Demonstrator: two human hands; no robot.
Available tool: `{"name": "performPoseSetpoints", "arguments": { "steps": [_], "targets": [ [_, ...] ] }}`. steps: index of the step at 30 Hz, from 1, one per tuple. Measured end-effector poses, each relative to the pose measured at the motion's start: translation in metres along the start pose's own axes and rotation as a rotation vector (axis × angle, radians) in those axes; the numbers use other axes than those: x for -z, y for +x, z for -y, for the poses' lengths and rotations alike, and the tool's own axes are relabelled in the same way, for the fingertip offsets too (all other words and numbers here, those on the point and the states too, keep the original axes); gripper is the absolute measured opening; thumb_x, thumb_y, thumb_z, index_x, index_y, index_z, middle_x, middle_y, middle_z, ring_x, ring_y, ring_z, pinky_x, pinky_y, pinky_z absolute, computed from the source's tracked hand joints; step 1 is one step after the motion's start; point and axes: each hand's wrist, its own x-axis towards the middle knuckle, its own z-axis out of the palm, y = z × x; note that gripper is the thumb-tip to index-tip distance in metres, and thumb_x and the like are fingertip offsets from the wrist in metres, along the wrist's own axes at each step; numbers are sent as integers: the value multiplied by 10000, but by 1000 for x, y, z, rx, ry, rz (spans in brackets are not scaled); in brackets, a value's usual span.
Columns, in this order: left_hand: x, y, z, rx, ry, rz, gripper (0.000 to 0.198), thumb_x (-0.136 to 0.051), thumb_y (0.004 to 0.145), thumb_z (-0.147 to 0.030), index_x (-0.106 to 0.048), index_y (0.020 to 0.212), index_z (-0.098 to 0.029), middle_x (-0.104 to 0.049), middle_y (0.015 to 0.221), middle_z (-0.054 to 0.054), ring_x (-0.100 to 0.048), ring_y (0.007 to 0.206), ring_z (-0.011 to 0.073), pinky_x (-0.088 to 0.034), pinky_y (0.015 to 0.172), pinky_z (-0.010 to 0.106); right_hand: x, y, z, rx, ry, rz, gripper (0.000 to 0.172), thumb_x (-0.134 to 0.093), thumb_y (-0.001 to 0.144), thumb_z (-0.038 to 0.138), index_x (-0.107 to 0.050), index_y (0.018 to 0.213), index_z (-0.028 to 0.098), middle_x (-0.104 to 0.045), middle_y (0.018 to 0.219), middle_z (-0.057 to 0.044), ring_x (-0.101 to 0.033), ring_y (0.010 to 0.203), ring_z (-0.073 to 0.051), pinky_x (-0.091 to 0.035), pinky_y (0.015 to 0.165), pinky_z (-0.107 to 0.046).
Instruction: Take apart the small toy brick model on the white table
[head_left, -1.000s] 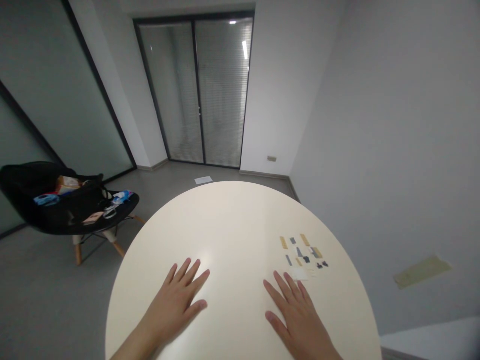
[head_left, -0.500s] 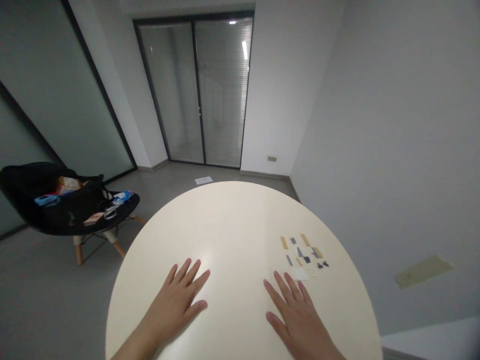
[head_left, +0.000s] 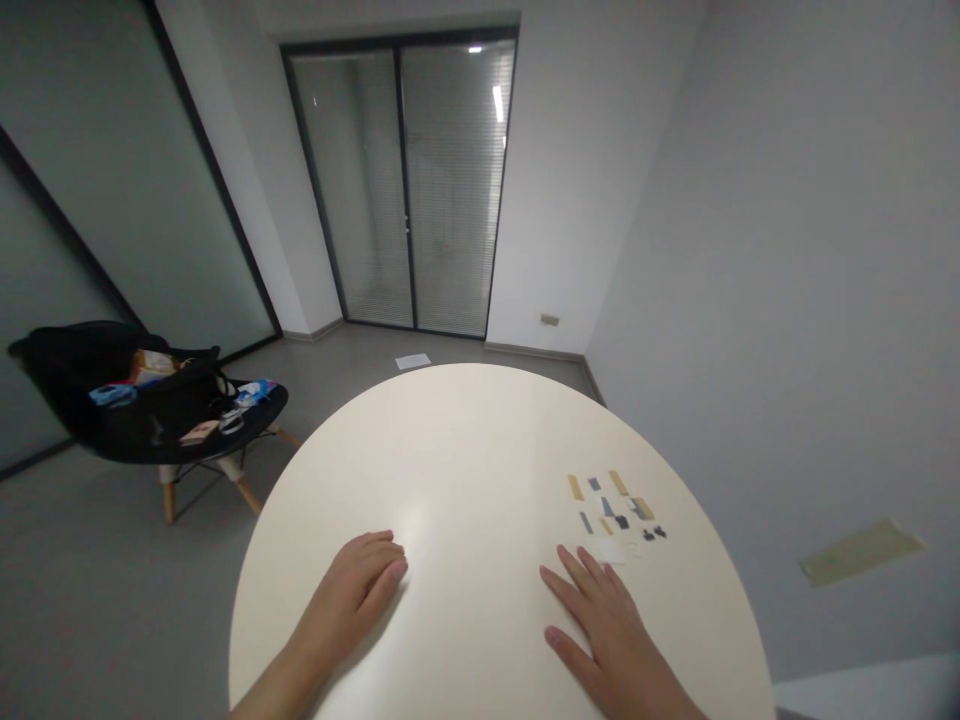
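My left hand (head_left: 354, 592) rests on the left side of a round cream table (head_left: 472, 430), its fingers curled in and the thumb lying against them. Nothing shows in its grasp. On the right, my right hand (head_left: 606, 622) is spread with the palm down and holds nothing. Its fingertips reach the edge of a small white piece (head_left: 610, 552). Just beyond lie several small flat pieces: a tan strip (head_left: 575, 487), a grey-blue piece (head_left: 607, 507) and a dark piece (head_left: 622, 522) among them. They are too small to identify.
A black chair (head_left: 97, 430) with wooden legs stands left of the table, holding a black bag (head_left: 184, 400) and small items. Ahead is a glass door (head_left: 405, 190) with blinds. A white sheet (head_left: 412, 361) lies on the floor. Tape (head_left: 862, 552) sticks to the right wall.
My left hand has gone from flat and spread to curled fingers. My right hand stays spread, its fingers slightly closer together. The whole view has shifted a little.
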Motion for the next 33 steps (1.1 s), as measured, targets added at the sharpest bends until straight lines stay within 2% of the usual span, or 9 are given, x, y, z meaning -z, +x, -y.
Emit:
{"name": "performPoseSetpoints", "arguments": {
  "steps": [4, 6, 8, 11, 14, 17, 20, 25, 33],
  "targets": [
    [-4, -4, 1, 81, -59, -60, 401, -365, 998, -362, -643, 765, -191, -653, 738, 40, -607, 748, 188, -457, 725, 304, 3, 4, -19, 0, -6, -183, 449, -478, 929, 499, -623, 1286, 269, -512, 1434, -109, -456, 1333, -299, -379, 1095, -520],
    [-7, -6, 2, 112, -65, -48, 412, -360, 997, -381, -599, 722, -189, -611, 687, 24, -575, 676, 169, -419, 655, 278, 10, 12, -40, -25, -44, -310, 551, -542, 877, 542, -565, 1345, 252, -431, 1489, -130, -398, 1371, -313, -366, 1098, -516],
    [-7, -7, 2, 121, -57, -30, 427, -356, 995, -398, -557, 683, -188, -582, 656, 15, -558, 649, 165, -391, 632, 273, 17, 23, -65, -57, -117, -371, 816, -657, 737, 639, -466, 1430, 251, -293, 1563, -144, -273, 1428, -371, -300, 1118, -563],
    [-5, -6, 1, 122, -47, -21, 430, -349, 994, -402, -525, 664, -189, -568, 647, 14, -553, 646, 167, -371, 635, 277, 25, 43, -103, -149, -223, -339, 1078, -720, 593, 696, -365, 1494, 220, -172, 1598, -188, -188, 1441, -441, -228, 1116, -619],
    [-3, -5, 1, 117, -44, -5, 421, -343, 996, -391, -521, 673, -189, -570, 659, 14, -551, 661, 169, -360, 646, 280, 25, 67, -125, -248, -263, -206, 1033, -666, 660, 688, -321, 1518, 230, -202, 1593, -193, -205, 1435, -447, -222, 1102, -634],
    [-2, -4, 2, 117, -39, 10, 420, -337, 999, -381, -513, 671, -188, -561, 657, 12, -542, 666, 170, -349, 649, 283, 23, 94, -129, -253, -249, -92, 901, -546, 775, 684, -293, 1529, 261, -252, 1588, -151, -239, 1431, -426, -226, 1100, -635],
    [-1, -4, 2, 125, -34, 14, 425, -337, 997, -375, -500, 652, -188, -547, 642, 10, -533, 655, 169, -338, 637, 285, 21, 121, -119, -212, -221, -48, 779, -453, 848, 673, -286, 1523, 323, -303, 1578, -86, -257, 1431, -397, -237, 1073, -676],
    [2, -3, -1, 144, -33, 19, 415, -354, 994, -367, -533, 665, -188, -577, 660, 14, -541, 664, 172, -337, 638, 291, 14, 157, -80, -110, -195, -53, 606, -385, 919, 621, -485, 1421, 296, -390, 1534, -97, -301, 1422, -337, -225, 1094, -644],
    [3, -3, 0, 132, -105, -37, 329, -416, 975, -327, -627, 755, -202, -631, 728, 33, -580, 720, 191, -411, 675, 310, -8, 202, 48, 204, 24, -39, 483, -381, 974, 496, -553, 1347, 244, -452, 1485, -120, -356, 1390, -262, -221, 1135, -517]
  ]
}}
